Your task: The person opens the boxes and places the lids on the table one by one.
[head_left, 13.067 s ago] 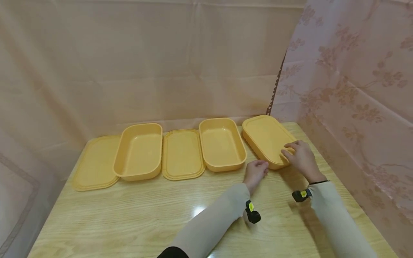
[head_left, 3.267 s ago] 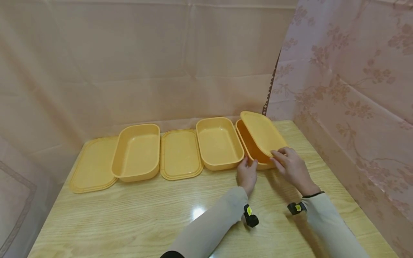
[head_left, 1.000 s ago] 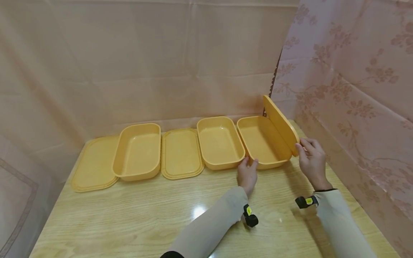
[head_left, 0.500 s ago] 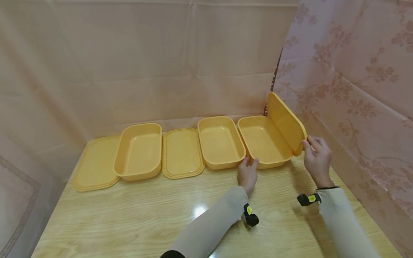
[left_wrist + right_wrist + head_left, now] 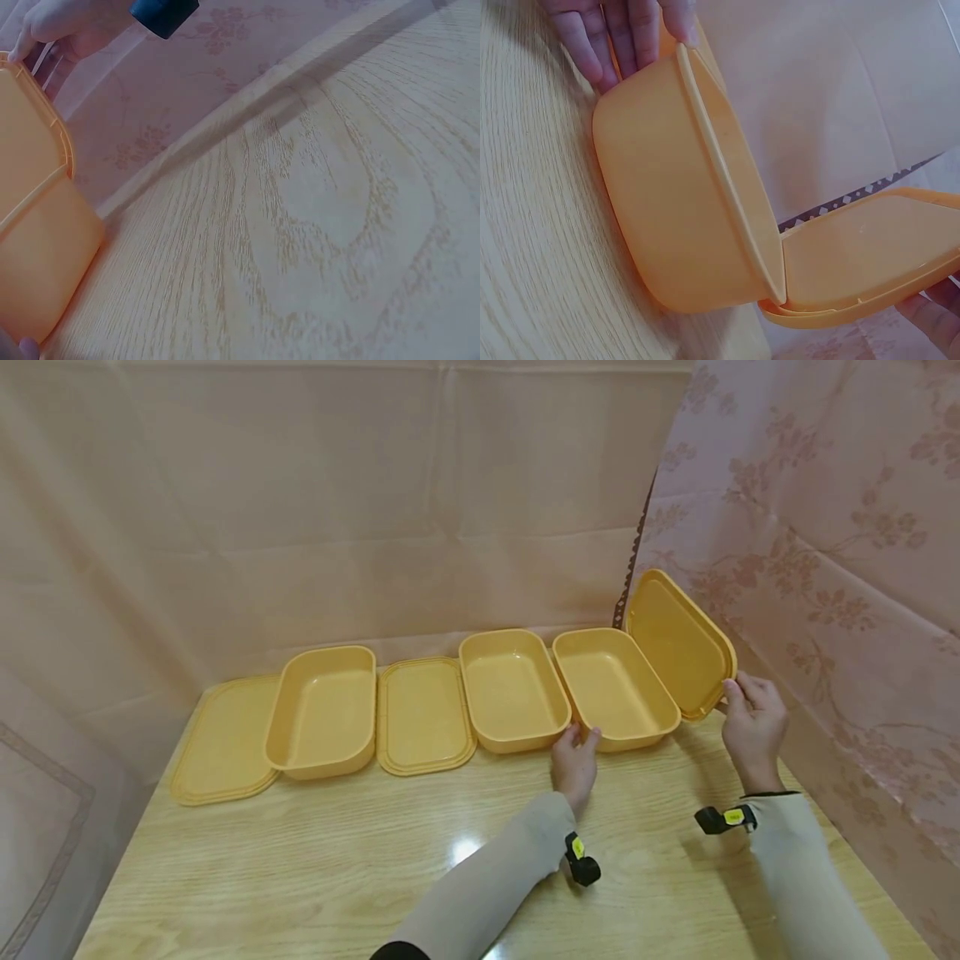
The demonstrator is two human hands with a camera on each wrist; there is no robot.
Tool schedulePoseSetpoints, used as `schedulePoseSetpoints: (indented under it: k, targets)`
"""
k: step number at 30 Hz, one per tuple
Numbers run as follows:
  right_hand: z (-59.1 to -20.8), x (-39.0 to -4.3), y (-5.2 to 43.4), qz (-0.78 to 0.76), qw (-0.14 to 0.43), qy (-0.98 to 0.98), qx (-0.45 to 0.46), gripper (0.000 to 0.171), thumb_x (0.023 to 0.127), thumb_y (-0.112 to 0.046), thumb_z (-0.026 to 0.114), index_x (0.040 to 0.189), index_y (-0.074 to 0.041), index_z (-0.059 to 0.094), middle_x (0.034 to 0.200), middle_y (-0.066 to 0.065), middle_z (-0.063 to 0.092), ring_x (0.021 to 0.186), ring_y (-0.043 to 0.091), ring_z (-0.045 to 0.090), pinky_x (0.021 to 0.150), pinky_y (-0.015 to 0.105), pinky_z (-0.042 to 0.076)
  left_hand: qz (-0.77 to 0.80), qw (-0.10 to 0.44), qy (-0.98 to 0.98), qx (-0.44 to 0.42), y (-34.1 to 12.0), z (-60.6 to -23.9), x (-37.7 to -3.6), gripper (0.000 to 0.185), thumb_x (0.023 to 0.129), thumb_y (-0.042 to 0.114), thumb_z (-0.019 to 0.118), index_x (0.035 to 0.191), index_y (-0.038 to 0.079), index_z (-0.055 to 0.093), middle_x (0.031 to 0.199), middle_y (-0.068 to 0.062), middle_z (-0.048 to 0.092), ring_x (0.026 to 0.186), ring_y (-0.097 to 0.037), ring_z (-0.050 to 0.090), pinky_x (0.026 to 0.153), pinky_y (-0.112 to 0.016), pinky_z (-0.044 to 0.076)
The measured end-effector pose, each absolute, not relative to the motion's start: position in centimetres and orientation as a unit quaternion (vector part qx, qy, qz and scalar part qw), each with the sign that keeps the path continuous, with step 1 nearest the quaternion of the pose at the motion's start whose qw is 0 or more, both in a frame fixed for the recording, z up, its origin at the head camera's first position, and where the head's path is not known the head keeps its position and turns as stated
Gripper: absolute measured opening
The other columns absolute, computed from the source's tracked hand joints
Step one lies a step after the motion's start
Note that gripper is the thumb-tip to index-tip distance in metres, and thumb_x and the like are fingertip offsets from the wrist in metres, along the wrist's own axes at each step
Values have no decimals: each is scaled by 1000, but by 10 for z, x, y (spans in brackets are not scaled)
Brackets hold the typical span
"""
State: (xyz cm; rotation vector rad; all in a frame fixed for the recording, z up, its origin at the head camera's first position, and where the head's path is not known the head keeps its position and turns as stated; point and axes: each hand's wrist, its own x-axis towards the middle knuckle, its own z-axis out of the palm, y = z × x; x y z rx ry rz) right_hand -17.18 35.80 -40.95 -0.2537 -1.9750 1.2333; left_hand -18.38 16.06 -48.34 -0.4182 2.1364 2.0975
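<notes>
The rightmost yellow lunch box [image 5: 615, 689] is uncovered, and nothing shows inside it. Its lid [image 5: 678, 647] stands tilted up along the box's right side, underside facing left. My right hand [image 5: 757, 727] pinches the lid's near right corner between thumb and fingers. At the box's near left corner my left hand [image 5: 576, 768] holds on. From the right wrist, the left thumb is seen at the rim of the box [image 5: 667, 187], fingers against its outer wall. In that view the lower edge of the lid [image 5: 870, 255] meets the box's rim.
To the left stand an uncovered yellow box [image 5: 516, 693], a flat lid [image 5: 425, 718], another uncovered box [image 5: 322, 714] and a larger lid [image 5: 225, 739], partly under that box. A beige curtain [image 5: 337, 510] hangs behind the wooden table [image 5: 300, 860]; a floral cloth [image 5: 847, 568] borders the right.
The lid, first lying flat on the rightmost box, has been lifted and swung rightward, showing more of its underside. My right hand moved right with it; the left hand settled at the box's corner.
</notes>
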Motion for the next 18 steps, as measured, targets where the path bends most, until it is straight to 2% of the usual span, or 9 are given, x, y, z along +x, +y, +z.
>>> schedulePoseSetpoints:
  k: [5, 13, 18]
  targets:
    - [-410, -173, 360, 495, 391, -768, -111, 29, 96, -5, 58, 121, 8, 64, 92, -23, 49, 87, -10, 53, 68, 1, 48, 689, 56, 709, -139, 160, -483, -183, 50, 90, 41, 67, 131, 14, 62, 129, -4, 65, 122, -22, 59, 105, -40, 45]
    - [-410, -173, 363, 532, 376, -749, -123, 33, 97, -9, 56, 124, 9, 61, 94, -17, 50, 86, -3, 55, 69, 5, 51, 686, 57, 711, -145, 160, -482, -182, 49, 89, 40, 68, 130, 13, 63, 126, -5, 66, 120, -21, 60, 104, -40, 47]
    - [-410, -175, 364, 601, 377, -696, -111, 33, 95, -3, 56, 123, 15, 58, 94, -7, 52, 83, 0, 60, 66, 8, 53, 685, 57, 711, -147, 160, -483, -183, 49, 89, 40, 68, 129, 13, 63, 126, -5, 67, 119, -21, 61, 103, -40, 47]
